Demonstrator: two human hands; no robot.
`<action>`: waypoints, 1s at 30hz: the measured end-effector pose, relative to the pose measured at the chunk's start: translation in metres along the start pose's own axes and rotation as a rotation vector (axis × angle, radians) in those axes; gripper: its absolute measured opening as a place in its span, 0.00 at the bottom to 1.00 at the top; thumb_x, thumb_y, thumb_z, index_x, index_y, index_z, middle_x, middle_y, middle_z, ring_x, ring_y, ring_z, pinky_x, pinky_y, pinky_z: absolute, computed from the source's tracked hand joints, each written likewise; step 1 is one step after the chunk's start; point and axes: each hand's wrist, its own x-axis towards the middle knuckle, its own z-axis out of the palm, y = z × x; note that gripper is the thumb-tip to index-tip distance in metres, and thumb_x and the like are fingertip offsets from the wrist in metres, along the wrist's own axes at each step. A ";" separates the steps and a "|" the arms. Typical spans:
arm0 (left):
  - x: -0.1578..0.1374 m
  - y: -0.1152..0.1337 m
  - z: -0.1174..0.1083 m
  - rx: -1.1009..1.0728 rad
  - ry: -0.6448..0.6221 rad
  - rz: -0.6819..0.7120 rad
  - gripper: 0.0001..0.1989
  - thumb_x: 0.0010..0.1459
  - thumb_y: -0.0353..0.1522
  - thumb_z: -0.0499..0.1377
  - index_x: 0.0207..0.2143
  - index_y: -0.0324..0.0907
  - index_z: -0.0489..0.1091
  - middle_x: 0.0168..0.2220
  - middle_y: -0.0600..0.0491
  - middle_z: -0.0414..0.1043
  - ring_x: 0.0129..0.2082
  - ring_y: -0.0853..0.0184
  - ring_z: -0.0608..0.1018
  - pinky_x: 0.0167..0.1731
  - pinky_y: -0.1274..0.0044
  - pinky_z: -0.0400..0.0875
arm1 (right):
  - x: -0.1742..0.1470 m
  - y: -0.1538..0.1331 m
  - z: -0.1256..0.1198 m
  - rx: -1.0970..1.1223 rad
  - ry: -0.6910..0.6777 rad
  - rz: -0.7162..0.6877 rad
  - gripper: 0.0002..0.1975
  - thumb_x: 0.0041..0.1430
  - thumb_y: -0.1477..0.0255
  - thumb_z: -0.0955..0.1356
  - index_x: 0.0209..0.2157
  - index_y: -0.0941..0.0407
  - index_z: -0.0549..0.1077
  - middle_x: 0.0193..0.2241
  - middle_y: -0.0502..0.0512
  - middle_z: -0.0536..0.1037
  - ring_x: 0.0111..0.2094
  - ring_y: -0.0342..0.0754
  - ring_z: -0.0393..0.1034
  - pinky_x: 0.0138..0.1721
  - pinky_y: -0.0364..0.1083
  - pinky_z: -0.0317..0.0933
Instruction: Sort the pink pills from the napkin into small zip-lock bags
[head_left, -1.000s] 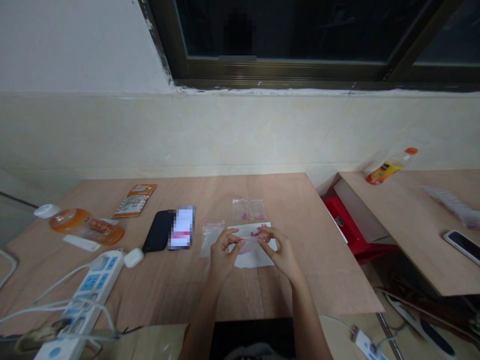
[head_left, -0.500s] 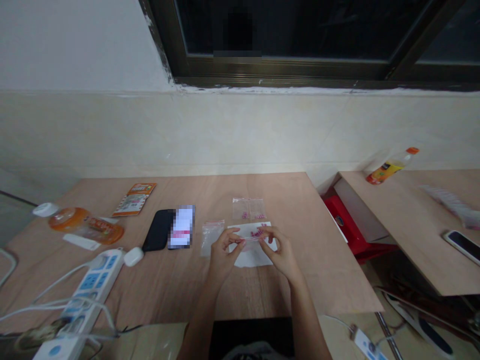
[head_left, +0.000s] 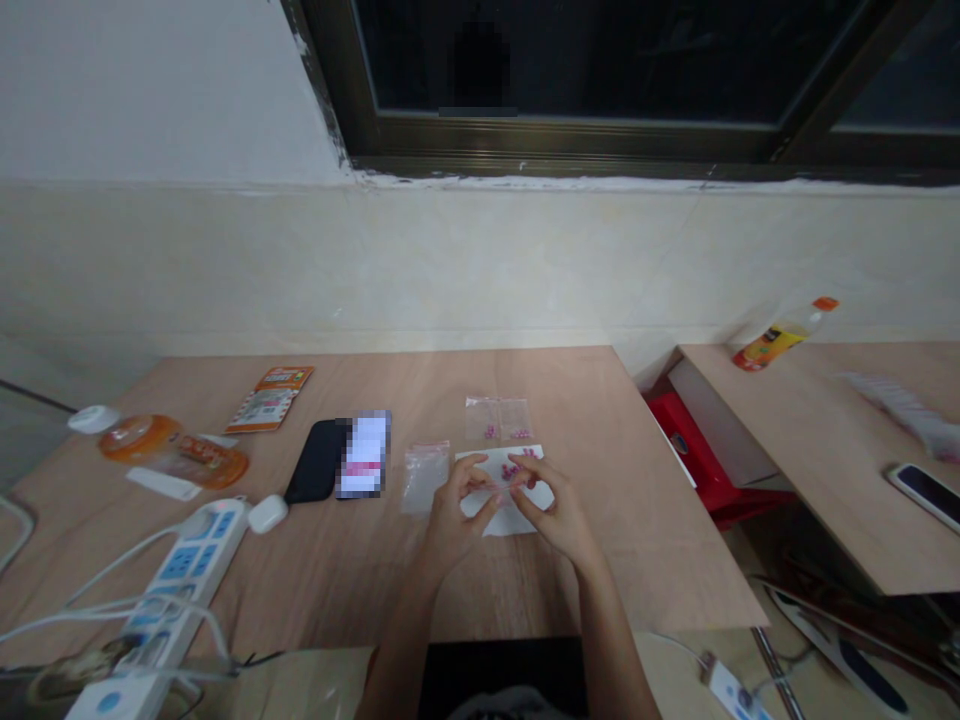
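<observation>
Head view: the left hand [head_left: 459, 512] and right hand [head_left: 559, 512] face each other over white paper [head_left: 511, 522], fingers curled, thumbs and forefingers nearly meeting. The posture suggests a delicate pinch; whether either hand has hold of anything cannot be told, the space between the fingertips being too indistinct. Pink pieces [head_left: 511, 472] lie on the sheet's far part, probably because white shows them up. Clear bags [head_left: 514, 414] just beyond contain more. Fingers hide part of the paper; the phone screen [head_left: 364, 450] is blurred out.

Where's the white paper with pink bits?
In the head view, the white paper lies on the table, just right of centre, beneath the left hand and right hand.
</observation>
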 end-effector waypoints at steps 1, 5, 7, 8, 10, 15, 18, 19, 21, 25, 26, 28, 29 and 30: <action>0.000 0.001 0.001 -0.002 -0.010 -0.004 0.19 0.54 0.33 0.62 0.48 0.44 0.64 0.32 0.55 0.75 0.35 0.68 0.79 0.42 0.73 0.74 | 0.000 0.000 0.000 -0.001 -0.017 0.000 0.18 0.58 0.73 0.68 0.51 0.52 0.73 0.33 0.52 0.78 0.35 0.48 0.69 0.42 0.49 0.64; -0.001 0.002 0.003 0.008 0.014 -0.024 0.15 0.55 0.33 0.61 0.46 0.44 0.66 0.29 0.57 0.76 0.32 0.68 0.80 0.40 0.74 0.75 | -0.001 0.000 0.003 -0.013 -0.024 -0.004 0.15 0.58 0.72 0.68 0.48 0.51 0.75 0.36 0.53 0.78 0.35 0.48 0.68 0.42 0.49 0.64; -0.001 0.002 0.004 0.035 0.037 -0.016 0.13 0.55 0.33 0.61 0.43 0.44 0.67 0.27 0.57 0.75 0.31 0.69 0.80 0.39 0.75 0.75 | -0.001 0.000 0.005 -0.011 -0.014 -0.003 0.14 0.58 0.72 0.68 0.47 0.51 0.75 0.35 0.53 0.78 0.35 0.48 0.68 0.42 0.50 0.63; -0.001 0.003 0.004 0.051 0.047 -0.012 0.11 0.54 0.33 0.61 0.41 0.44 0.68 0.26 0.58 0.75 0.31 0.69 0.80 0.38 0.75 0.75 | -0.001 0.000 0.005 -0.006 -0.009 -0.002 0.14 0.58 0.72 0.69 0.47 0.51 0.75 0.35 0.53 0.79 0.35 0.48 0.68 0.42 0.50 0.63; -0.001 0.004 0.003 0.083 0.062 -0.009 0.08 0.54 0.33 0.62 0.37 0.44 0.68 0.25 0.58 0.75 0.30 0.69 0.80 0.37 0.76 0.75 | -0.001 0.000 0.006 0.005 0.005 -0.001 0.14 0.58 0.71 0.69 0.47 0.52 0.75 0.34 0.53 0.79 0.35 0.49 0.68 0.42 0.50 0.64; 0.002 0.008 0.000 0.073 0.046 -0.037 0.12 0.55 0.34 0.61 0.42 0.44 0.69 0.29 0.56 0.79 0.32 0.68 0.82 0.39 0.75 0.76 | 0.002 -0.001 0.003 0.015 0.097 0.004 0.12 0.56 0.70 0.71 0.43 0.52 0.77 0.31 0.53 0.80 0.31 0.48 0.68 0.37 0.48 0.64; 0.003 0.006 -0.003 0.065 0.040 -0.046 0.14 0.57 0.34 0.59 0.46 0.45 0.70 0.36 0.53 0.81 0.38 0.66 0.82 0.42 0.74 0.76 | 0.004 0.001 -0.001 0.030 0.141 0.025 0.12 0.56 0.69 0.71 0.43 0.53 0.77 0.29 0.53 0.80 0.29 0.48 0.68 0.35 0.48 0.65; 0.003 0.005 -0.003 0.066 0.044 -0.047 0.13 0.58 0.35 0.59 0.46 0.45 0.70 0.37 0.53 0.81 0.39 0.65 0.82 0.42 0.74 0.76 | 0.004 0.002 -0.001 0.034 0.148 0.028 0.12 0.56 0.69 0.72 0.43 0.53 0.77 0.29 0.53 0.80 0.29 0.48 0.69 0.35 0.48 0.65; 0.003 0.000 -0.003 0.070 0.062 -0.041 0.12 0.58 0.35 0.58 0.44 0.45 0.71 0.36 0.53 0.81 0.38 0.65 0.83 0.41 0.75 0.76 | 0.003 0.005 -0.001 0.045 0.160 0.031 0.12 0.55 0.68 0.72 0.43 0.53 0.78 0.30 0.53 0.81 0.30 0.48 0.70 0.37 0.49 0.65; 0.008 -0.007 -0.001 0.110 0.101 -0.001 0.10 0.57 0.35 0.58 0.42 0.45 0.71 0.33 0.55 0.81 0.36 0.66 0.83 0.41 0.75 0.77 | 0.002 0.013 0.003 0.114 0.196 0.055 0.16 0.55 0.67 0.72 0.46 0.53 0.76 0.30 0.53 0.81 0.32 0.49 0.73 0.43 0.51 0.66; 0.011 -0.008 -0.002 0.123 0.112 0.009 0.10 0.57 0.35 0.58 0.43 0.45 0.71 0.33 0.55 0.81 0.36 0.66 0.82 0.41 0.74 0.77 | 0.002 0.017 0.004 0.135 0.207 0.066 0.18 0.55 0.66 0.72 0.48 0.53 0.75 0.31 0.53 0.81 0.33 0.49 0.74 0.44 0.51 0.65; 0.021 -0.009 -0.005 0.133 0.145 0.018 0.12 0.57 0.35 0.58 0.44 0.45 0.70 0.34 0.54 0.80 0.36 0.66 0.82 0.41 0.75 0.77 | 0.001 0.028 0.006 0.160 0.239 0.096 0.23 0.55 0.65 0.72 0.53 0.55 0.71 0.32 0.54 0.80 0.33 0.48 0.73 0.42 0.50 0.65; 0.028 -0.010 -0.009 0.126 0.166 0.015 0.13 0.58 0.36 0.58 0.46 0.44 0.69 0.34 0.53 0.79 0.36 0.66 0.82 0.39 0.75 0.77 | 0.001 0.035 0.006 0.161 0.263 0.115 0.24 0.55 0.64 0.71 0.53 0.56 0.70 0.33 0.54 0.80 0.32 0.47 0.72 0.40 0.49 0.65; 0.037 -0.011 -0.012 0.108 0.185 0.010 0.14 0.58 0.36 0.58 0.47 0.44 0.67 0.35 0.53 0.79 0.36 0.67 0.81 0.37 0.76 0.77 | -0.001 0.044 0.006 0.155 0.295 0.137 0.24 0.56 0.63 0.71 0.52 0.56 0.71 0.33 0.54 0.79 0.31 0.47 0.72 0.38 0.48 0.65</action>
